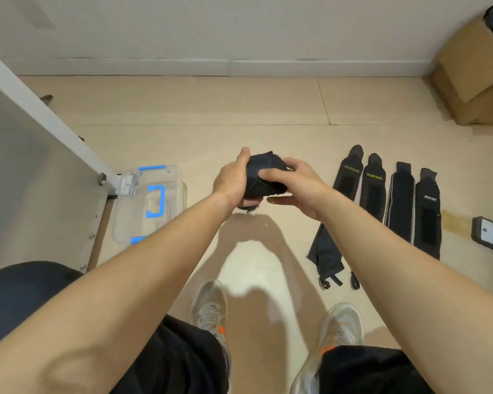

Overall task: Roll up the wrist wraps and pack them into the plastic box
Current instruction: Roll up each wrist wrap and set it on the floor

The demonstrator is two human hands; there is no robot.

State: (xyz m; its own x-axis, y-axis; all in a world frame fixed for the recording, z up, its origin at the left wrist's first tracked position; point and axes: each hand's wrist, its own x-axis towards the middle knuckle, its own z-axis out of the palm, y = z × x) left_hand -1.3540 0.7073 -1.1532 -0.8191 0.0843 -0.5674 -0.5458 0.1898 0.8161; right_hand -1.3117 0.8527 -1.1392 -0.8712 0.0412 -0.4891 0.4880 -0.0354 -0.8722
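The left hand [231, 183] and right hand [296, 183] curl round a rolled wrist wrap [265, 170] mid-air — plastic box [148, 203] at nine o'clock. Soft and springy, it likely wants pinching across its loose end.

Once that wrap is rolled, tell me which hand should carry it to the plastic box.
Left, probably. The plastic box lies left of the left hand; the right hand is nearer the flat wraps. Both grip the rolled wrap.
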